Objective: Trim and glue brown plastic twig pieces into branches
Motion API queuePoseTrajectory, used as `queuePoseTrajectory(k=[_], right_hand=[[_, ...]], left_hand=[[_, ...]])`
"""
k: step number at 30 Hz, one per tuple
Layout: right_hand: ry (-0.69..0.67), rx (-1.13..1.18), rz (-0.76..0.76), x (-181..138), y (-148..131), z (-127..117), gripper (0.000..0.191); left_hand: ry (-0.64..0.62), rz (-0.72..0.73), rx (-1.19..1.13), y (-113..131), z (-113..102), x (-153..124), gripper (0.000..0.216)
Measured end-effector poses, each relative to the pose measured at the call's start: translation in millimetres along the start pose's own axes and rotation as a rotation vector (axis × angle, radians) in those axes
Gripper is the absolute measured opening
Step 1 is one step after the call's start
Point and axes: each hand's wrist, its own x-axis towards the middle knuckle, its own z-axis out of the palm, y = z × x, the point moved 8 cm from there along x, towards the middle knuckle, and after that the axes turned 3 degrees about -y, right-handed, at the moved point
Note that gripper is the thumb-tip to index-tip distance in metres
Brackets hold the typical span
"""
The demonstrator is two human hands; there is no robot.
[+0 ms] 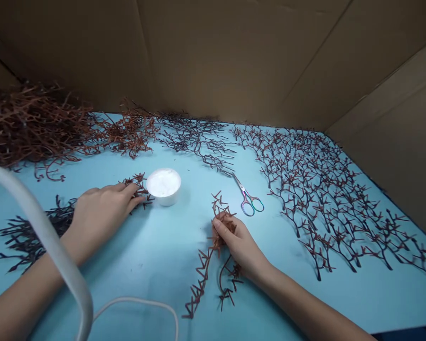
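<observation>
My right hand (239, 244) is closed on a brown plastic branch sprig (216, 246) that trails down toward me over the blue table (170, 246). My left hand (102, 213) lies flat with fingers stretched out over a small dark sprig (139, 185), its fingertips close to a small white cup (164, 186) of white stuff. A pair of scissors (248, 198) with iridescent handles lies just beyond my right hand.
Many dark sprigs (326, 189) are laid out in rows at the right. A tangled heap of brown branches (39, 125) fills the back left. More dark sprigs (24, 234) lie at the left. Cardboard walls (234, 57) enclose the table. A white cable (57, 255) crosses the near left.
</observation>
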Motion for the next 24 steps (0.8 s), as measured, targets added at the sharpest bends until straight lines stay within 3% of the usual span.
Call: queuePoseTrajectory(k=[3, 8, 13, 20, 24], right_hand=[[0.026, -0.064, -0.030, -2.7, -1.7, -2.8, 0.024], [0.014, -0.191, -0.085, -5.2, -8.0, -0.7, 0.020], [-0.031, -0.268, -0.089, -4.9, -9.3, 3.7, 0.021], [-0.030, -0.331, -0.119, -2.4, -3.5, 1.6, 0.021], [-0.037, -0.281, -0.116, -2.7, -2.9, 1.9, 0.015]], left_hand=[[-0.027, 0.048, 0.024, 8.1, 3.8, 0.4, 0.022], [-0.069, -0.058, -0.007, -0.6, 10.1, 3.7, 0.029], [-0.127, -0.055, 0.017, -1.4, 12.5, 6.8, 0.036], [-0.043, -0.035, -0.065, -2.7, 9.0, 4.5, 0.032], [0.071, -0.024, -0.177, -1.5, 2.7, -3.0, 0.033]])
